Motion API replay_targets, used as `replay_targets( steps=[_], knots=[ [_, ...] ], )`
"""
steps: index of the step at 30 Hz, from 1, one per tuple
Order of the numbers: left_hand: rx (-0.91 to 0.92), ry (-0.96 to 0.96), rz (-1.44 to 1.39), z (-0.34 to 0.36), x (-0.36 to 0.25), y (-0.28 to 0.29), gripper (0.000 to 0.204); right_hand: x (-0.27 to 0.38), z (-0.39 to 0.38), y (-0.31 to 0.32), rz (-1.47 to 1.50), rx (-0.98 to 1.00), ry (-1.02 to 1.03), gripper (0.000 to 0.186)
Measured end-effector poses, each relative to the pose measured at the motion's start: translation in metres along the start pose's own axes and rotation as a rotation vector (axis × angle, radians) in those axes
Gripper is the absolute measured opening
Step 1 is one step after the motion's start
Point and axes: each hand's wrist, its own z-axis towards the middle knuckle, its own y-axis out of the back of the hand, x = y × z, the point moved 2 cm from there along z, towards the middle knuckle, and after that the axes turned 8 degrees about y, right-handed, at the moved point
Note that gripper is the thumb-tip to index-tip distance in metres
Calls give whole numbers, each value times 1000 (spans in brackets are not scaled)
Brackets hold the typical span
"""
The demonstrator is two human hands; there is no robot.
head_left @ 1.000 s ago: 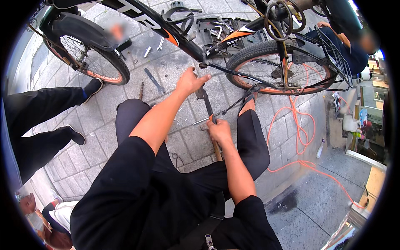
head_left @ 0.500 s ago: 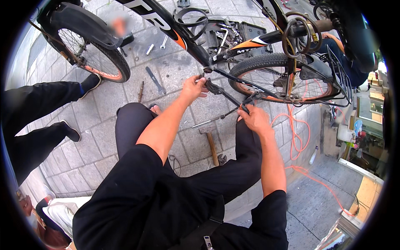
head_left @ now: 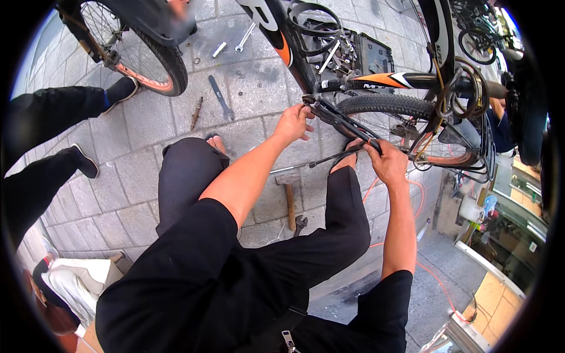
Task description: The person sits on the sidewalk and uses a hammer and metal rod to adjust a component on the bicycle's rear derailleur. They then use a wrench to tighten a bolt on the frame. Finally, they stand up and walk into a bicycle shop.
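Observation:
A long, narrow black bar-like part (head_left: 344,125) lies along the lower rear frame of a black, orange and white bicycle (head_left: 379,81). My left hand (head_left: 293,125) pinches its end by the crank area, thumb and index closed, other fingers loosely spread. My right hand (head_left: 388,162) grips the opposite end by the rear wheel (head_left: 385,106). Below the part, a thin rod (head_left: 288,169), silver then black, runs toward my right hand; whether it joins the part I cannot tell. Between my knees lie a wooden-handled hammer (head_left: 290,206) and an adjustable wrench (head_left: 301,225).
Loose on the paving are a flat spanner (head_left: 221,99), a silver spanner (head_left: 245,37) and a rusty rod (head_left: 196,113). An open toolbox (head_left: 375,54) stands behind the frame. Another person's legs (head_left: 53,115) are at left, near another wheel (head_left: 159,67). An orange cable (head_left: 436,276) trails at right.
Both hands have raised the black part from below the frame tube up against it. The view has shifted, and my right hand now sits farther right and nearer the rear wheel.

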Motion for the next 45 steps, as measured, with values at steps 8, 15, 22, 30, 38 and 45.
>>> replay_targets(
  steps=[8,15,22,30,38,45],
  knots=[
    [-102,-39,-3,-11,-5,3,39,5,31,21,-29,34,104,35],
    [-96,-113,-134,-3,-1,7,34,26,57,59,-125,380,-42,48],
    [-85,-146,-134,-2,-1,8,31,11,60,74,-93,551,-193,65],
    [13,-99,-143,-1,2,4,34,61,66,125,-187,453,-86,48],
    [107,-29,-356,-5,-1,0,37,105,71,179,462,157,-228,29],
    [54,178,-202,-16,5,23,42,222,116,117,440,-430,228,23]
  ],
)
